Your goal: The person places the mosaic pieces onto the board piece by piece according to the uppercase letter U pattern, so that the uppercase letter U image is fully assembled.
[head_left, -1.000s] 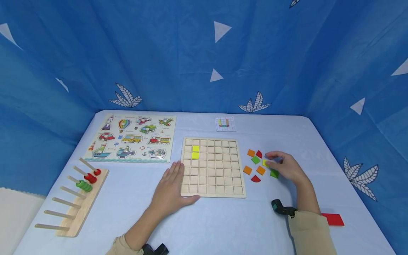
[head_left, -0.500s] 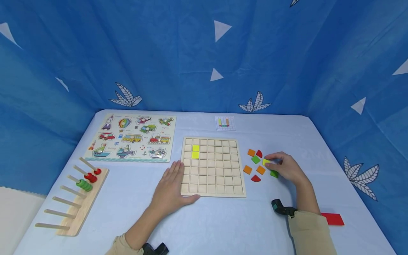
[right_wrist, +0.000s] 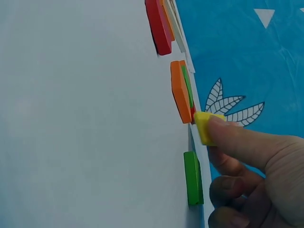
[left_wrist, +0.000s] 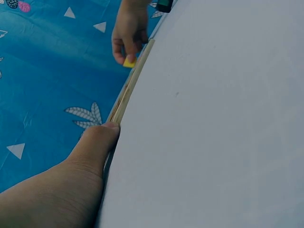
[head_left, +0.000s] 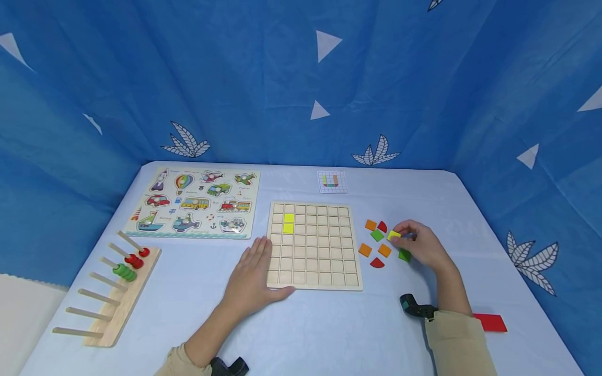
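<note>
Between thumb and fingers, my right hand pinches a yellow square tile, held just off the table in the right wrist view. Around it lie a green tile, an orange tile and a red quarter-round tile, among several loose pieces. My left hand rests flat with its fingers along the left edge of the wooden grid board, thumb at the front corner. Two yellow tiles sit one above the other in the board's second column.
Behind the board lies a small pattern card with a coloured U shape. A vehicle puzzle board is at the back left. A wooden peg stand with red and green beads stands at the left. A red piece lies by the right sleeve.
My right hand has taken up the yellow tile from among the loose pieces and raised it slightly. The left hand has stayed at the board.
</note>
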A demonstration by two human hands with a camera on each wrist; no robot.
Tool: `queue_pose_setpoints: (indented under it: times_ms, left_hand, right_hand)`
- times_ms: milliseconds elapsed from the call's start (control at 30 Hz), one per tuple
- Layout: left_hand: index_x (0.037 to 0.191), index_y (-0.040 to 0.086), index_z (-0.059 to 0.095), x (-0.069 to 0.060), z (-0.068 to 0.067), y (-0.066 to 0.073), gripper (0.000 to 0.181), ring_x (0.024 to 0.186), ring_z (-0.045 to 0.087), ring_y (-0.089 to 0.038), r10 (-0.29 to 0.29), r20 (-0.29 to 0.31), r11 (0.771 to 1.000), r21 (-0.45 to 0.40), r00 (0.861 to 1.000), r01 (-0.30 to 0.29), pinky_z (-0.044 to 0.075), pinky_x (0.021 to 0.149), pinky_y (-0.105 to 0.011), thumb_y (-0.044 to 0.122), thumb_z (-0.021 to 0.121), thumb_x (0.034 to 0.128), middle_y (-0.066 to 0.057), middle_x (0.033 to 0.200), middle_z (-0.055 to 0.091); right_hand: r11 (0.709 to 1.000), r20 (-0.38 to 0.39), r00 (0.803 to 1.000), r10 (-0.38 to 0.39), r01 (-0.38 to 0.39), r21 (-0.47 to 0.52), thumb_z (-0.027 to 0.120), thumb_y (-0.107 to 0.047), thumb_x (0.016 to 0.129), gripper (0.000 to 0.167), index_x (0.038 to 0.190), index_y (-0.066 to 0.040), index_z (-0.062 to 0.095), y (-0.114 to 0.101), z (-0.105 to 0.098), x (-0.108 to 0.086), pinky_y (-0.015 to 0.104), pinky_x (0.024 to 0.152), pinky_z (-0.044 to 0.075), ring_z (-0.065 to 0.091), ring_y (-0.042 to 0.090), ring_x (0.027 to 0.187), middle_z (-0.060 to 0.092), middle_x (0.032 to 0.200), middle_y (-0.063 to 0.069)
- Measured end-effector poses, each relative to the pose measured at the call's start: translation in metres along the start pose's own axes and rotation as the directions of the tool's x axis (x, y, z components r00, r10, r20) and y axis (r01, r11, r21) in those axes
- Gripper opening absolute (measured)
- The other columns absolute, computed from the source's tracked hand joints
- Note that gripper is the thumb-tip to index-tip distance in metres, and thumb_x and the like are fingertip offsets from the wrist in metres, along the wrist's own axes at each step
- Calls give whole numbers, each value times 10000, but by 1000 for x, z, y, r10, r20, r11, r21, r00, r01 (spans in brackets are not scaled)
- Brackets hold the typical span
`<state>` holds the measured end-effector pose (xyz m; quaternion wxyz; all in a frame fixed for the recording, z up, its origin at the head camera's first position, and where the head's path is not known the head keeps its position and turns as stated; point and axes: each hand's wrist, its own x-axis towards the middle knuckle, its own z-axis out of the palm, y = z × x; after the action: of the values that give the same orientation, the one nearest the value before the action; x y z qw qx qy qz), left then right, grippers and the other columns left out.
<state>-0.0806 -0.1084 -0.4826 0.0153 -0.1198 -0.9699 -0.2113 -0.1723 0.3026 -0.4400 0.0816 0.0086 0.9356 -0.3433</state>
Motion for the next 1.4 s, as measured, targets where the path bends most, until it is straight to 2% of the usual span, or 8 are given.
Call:
queue_pose_setpoints:
  times_ms: [167, 333, 600, 667, 900, 1100, 1267, 1400]
  left_hand:
    - [1564, -1, 212, 0, 0, 0, 1269, 1549, 142, -276, 0, -1, 1000, -5, 1000, 0, 162, 1265, -451, 820, 642, 697, -150, 1649, 197]
    - [1566, -2, 208, 0, 0, 0, 1267, 1551, 133, -272, -2, 2, 1000, -1, 1000, 2, 163, 1265, -452, 815, 644, 700, -148, 1652, 188]
    - [1555, -10, 248, -1, 2, -1, 1257, 1545, 170, -287, 3, -22, 1000, 5, 1000, -2, 187, 1260, -456, 802, 667, 692, -155, 1641, 228]
    - [1554, -11, 252, -1, 2, 0, 1257, 1544, 175, -287, 6, -28, 1000, 4, 1000, -6, 190, 1259, -455, 805, 666, 691, -154, 1640, 231]
    - [1555, -8, 254, -1, 3, -1, 1253, 1543, 182, -291, 11, -38, 1000, 9, 999, -10, 199, 1256, -462, 815, 649, 696, -153, 1639, 239]
    - [1561, 3, 243, 0, 2, -1, 1256, 1548, 163, -278, -5, -19, 1000, 6, 1000, 5, 189, 1259, -452, 819, 645, 695, -143, 1646, 221]
    - [1560, 1, 244, -1, 0, 0, 1249, 1548, 162, -284, -5, -6, 1000, 3, 1000, 5, 191, 1258, -459, 813, 646, 700, -146, 1647, 216]
    - [1556, -4, 255, -1, 0, 0, 1233, 1545, 174, -285, 6, -15, 1000, 13, 1000, -6, 204, 1255, -462, 805, 644, 711, -150, 1643, 231]
  right_hand:
    - [1000, -44, 999, -4, 6, 30, 704, -281, 925, 288, 1142, -106, 631, -8, 3, 1, 284, 695, 460, 494, 246, 916, 630, 1084, 107]
    - [997, -59, 997, -48, 52, 55, 716, -247, 919, 276, 1139, -98, 642, -23, 13, 6, 264, 710, 452, 511, 234, 920, 652, 1087, 107]
    - [982, 9, 993, -120, 118, 149, 710, -192, 919, 198, 1094, -130, 641, -50, 38, 14, 233, 502, 422, 489, 254, 732, 627, 1010, 91]
    - [978, 28, 990, -138, 132, 160, 711, -193, 919, 184, 1081, -138, 641, -57, 44, 14, 237, 505, 419, 494, 251, 717, 637, 1009, 75]
    - [961, 52, 975, -215, 201, 191, 724, -191, 906, 157, 1044, -156, 657, -86, 66, 16, 265, 654, 467, 577, 198, 894, 674, 1024, 32]
    - [958, 100, 971, -219, 195, 209, 723, -227, 907, 145, 1035, -196, 661, -115, 89, 16, 310, 699, 470, 559, 210, 844, 654, 1000, 8]
    - [947, 113, 958, -264, 235, 218, 727, -211, 906, 135, 1027, -195, 671, -134, 109, 17, 305, 769, 475, 569, 159, 920, 662, 984, -21]
    - [939, 119, 951, -284, 252, 233, 745, -190, 889, 135, 1005, -196, 675, -148, 123, 17, 308, 746, 487, 573, 169, 878, 659, 942, -29]
